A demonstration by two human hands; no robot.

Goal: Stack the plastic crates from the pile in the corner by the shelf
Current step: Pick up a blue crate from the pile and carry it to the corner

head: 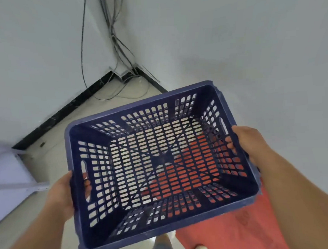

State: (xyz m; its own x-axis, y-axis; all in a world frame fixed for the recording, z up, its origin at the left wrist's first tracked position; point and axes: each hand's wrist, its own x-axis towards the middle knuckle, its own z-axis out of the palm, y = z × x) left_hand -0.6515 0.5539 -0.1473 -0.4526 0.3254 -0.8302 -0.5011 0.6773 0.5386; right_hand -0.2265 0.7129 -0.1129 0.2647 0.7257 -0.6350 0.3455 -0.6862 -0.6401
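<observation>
Head view: left hand [63,194] and right hand [246,141] grip the blue crate [161,158] by opposite end walls, above the floor [105,100].

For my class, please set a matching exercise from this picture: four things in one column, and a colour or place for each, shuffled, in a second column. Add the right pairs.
Things:
1. crate
2. cables
3. skirting
4. mat

Descriptions:
A. black, along the foot of the wall
B. red, on the floor under the crate's right side
C. dark blue, held at both ends by the left hand and right hand
D. hanging down the corner of the walls

Pairs: 1-C, 2-D, 3-A, 4-B
</observation>
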